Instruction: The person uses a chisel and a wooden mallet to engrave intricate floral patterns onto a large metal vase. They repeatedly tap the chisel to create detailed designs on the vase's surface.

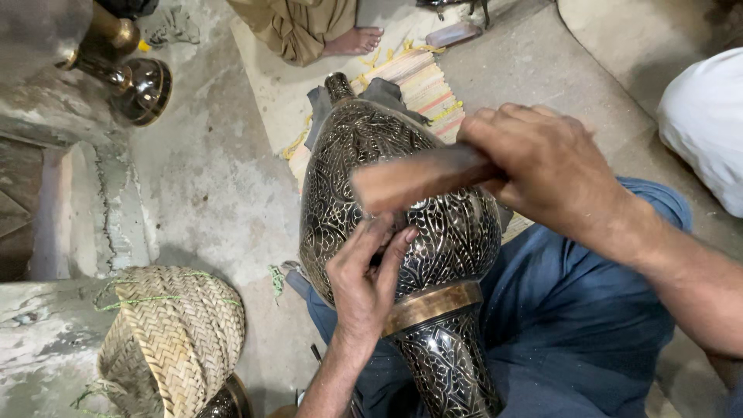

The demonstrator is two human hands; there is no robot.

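Note:
A large dark metal vase point(364, 155), engraved all over with fine floral patterns and ringed by a brass band point(433, 303), lies across my lap. My left hand point(365, 280) rests on its belly, fingers pinched around something small and hidden against the surface. My right hand point(542, 166) grips a brown wooden mallet point(418, 179) held just above the vase, its end over my left fingers.
A woven straw basket point(174, 340) sits at lower left. Another brass vessel point(128, 73) lies at upper left. A striped mat point(422, 81) lies under the vase's neck. Another person's bare foot point(352, 40) shows at the top, and white cloth point(704, 124) at right.

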